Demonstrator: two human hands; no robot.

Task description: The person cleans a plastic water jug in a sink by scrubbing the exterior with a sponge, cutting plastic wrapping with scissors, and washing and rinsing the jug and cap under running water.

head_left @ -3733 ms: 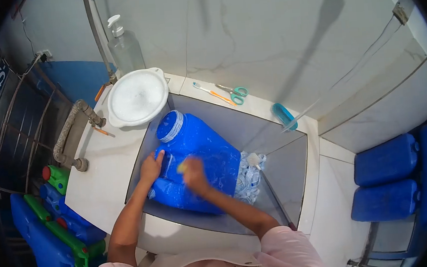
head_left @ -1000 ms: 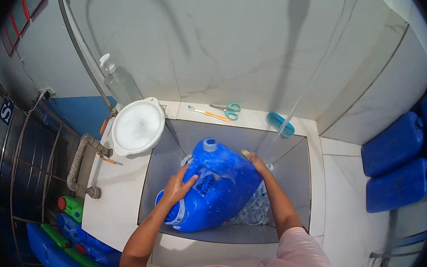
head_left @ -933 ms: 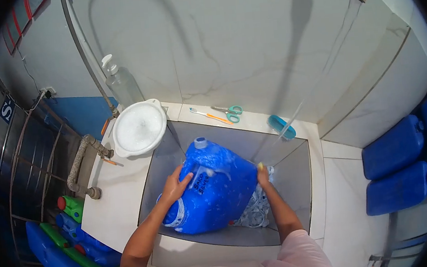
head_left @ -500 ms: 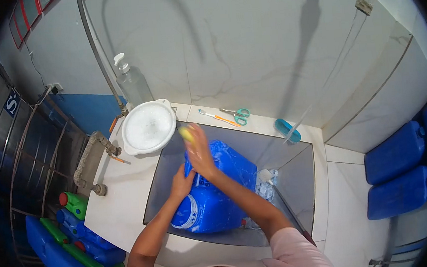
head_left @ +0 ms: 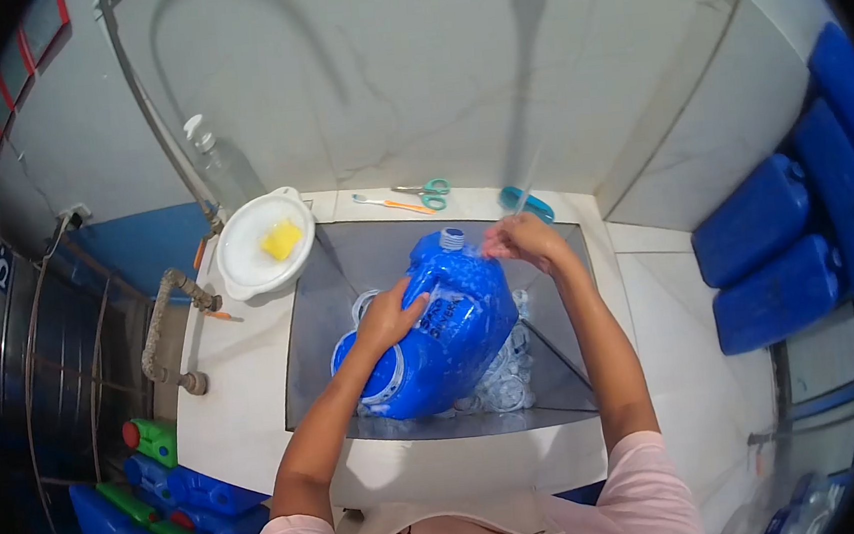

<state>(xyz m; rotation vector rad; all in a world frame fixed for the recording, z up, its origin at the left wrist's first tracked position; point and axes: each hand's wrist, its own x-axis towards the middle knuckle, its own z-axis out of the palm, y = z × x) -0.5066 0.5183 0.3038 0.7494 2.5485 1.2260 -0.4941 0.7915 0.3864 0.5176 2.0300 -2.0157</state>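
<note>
A large blue plastic jug point(head_left: 461, 314), wet with suds and marked with dark lettering, lies tilted in the grey sink point(head_left: 564, 357). Its narrow ribbed spout points toward the back wall, and a wide round cap faces the lower left. My left hand point(head_left: 391, 318) grips the jug near its handle. To the right of the spout, my right hand point(head_left: 520, 240) is held up with loosely bent fingers and nothing visible in them, by the thin stream of water. A yellow sponge point(head_left: 281, 240) rests in the sudsy white basin point(head_left: 237, 272) on the left counter.
Several clear caps point(head_left: 507, 391) lie in the sink under the jug. A toothbrush point(head_left: 392, 204), scissors point(head_left: 433, 194) and a teal brush point(head_left: 527, 204) line the back ledge. A pump bottle point(head_left: 224, 168) stands behind the basin. Blue jugs point(head_left: 755, 231) stand at right, others at lower left.
The yellow sponge has gone from my right hand into the basin. My right hand has moved right, and the jug has turned so its spout shows. The view has shifted.
</note>
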